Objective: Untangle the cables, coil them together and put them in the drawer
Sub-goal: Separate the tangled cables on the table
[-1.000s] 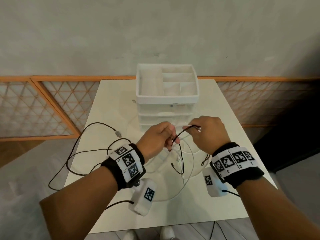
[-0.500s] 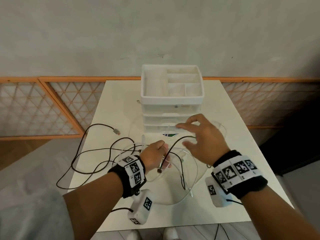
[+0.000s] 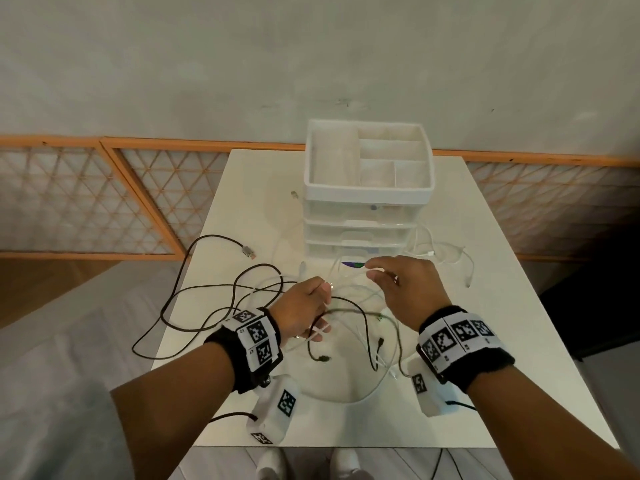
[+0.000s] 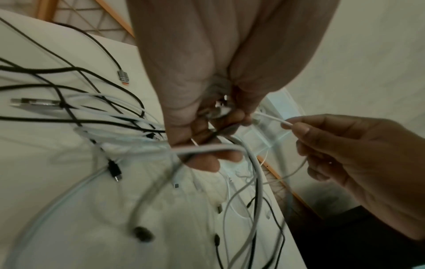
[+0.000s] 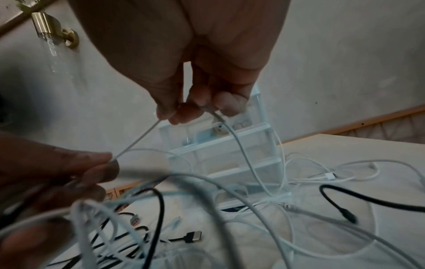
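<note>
A tangle of black cables (image 3: 207, 289) and white ones lies on the white table (image 3: 502, 341). My left hand (image 3: 322, 306) grips a bunch of white and black strands just above the table, and their loops hang below it (image 4: 230, 151). My right hand (image 3: 375, 271) pinches a thin white cable (image 3: 349, 277) between thumb and fingers (image 5: 174, 111). That cable runs taut across to my left hand (image 5: 92, 169). Just behind my hands stands the white drawer unit (image 3: 367, 233); its drawer fronts look flush, and its top tray is open.
Loose white cables (image 3: 446, 258) lie right of the drawer unit. A black cable's silver USB plug (image 3: 247, 251) rests at the left. The table's left and front edges are close. An orange lattice panel (image 3: 86, 199) and a wall stand behind.
One second ago both hands held a black cable up together. My right hand then let go and spread its fingers; now it pinches the thin white cable. My left hand has dropped lower.
</note>
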